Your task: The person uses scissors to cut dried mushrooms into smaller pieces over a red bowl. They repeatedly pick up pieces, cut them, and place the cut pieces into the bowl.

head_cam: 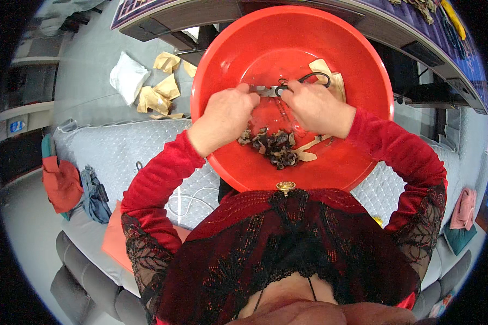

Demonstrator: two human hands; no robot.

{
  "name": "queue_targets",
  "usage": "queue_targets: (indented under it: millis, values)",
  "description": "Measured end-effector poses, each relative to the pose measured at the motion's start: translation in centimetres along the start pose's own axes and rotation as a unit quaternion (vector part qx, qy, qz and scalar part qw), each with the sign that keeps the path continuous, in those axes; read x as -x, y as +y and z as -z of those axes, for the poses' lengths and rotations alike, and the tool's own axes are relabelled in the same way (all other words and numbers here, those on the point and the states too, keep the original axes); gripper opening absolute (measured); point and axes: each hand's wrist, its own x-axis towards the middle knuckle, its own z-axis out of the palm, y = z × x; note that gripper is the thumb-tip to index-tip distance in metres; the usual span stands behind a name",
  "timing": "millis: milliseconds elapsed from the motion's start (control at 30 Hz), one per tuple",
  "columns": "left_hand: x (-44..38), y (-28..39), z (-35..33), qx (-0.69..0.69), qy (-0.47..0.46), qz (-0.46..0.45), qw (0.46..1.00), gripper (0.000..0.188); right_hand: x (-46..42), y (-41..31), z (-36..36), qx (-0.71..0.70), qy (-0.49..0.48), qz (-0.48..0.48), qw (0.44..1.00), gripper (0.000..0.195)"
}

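My right hand (319, 105) grips a pair of scissors (318, 74) by the black handles, above a large red plastic basin (236, 44). The metal blades point left, towards my left hand (229, 113). The fingers of my left hand are pinched together at the blade end; what lies between them is too hidden to tell. Below my hands, a clump of dark, ruffled pieces (276, 148), looking like dried wood ear fungus, lies in the basin. Tan paper-like pieces (338, 86) lie at the basin's right side, and a tan strip (307, 156) lies beside the clump.
The basin stands close to a table (162, 18) with a patterned top. A white package (128, 77) and several crumpled tan papers (154, 99) lie on the floor. A sofa with a grey quilted cover (118, 142) is around me, with an orange cushion (118, 239) and clothes.
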Motion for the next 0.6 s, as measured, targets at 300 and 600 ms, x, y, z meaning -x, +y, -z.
queue_targets:
  millis: [300,600]
  values:
    - [-1.7,-0.5,-2.3,-0.165,-0.056,-0.020,0.984,0.017,1.0,1.7,-1.5,0.073,-0.055,-0.023,0.996,0.013]
    - [-1.1,-0.1,0.7,0.784,-0.034,0.108,0.610,0.040,1.9,-0.3,3.3,-0.402,0.116,-0.117,0.901,0.008]
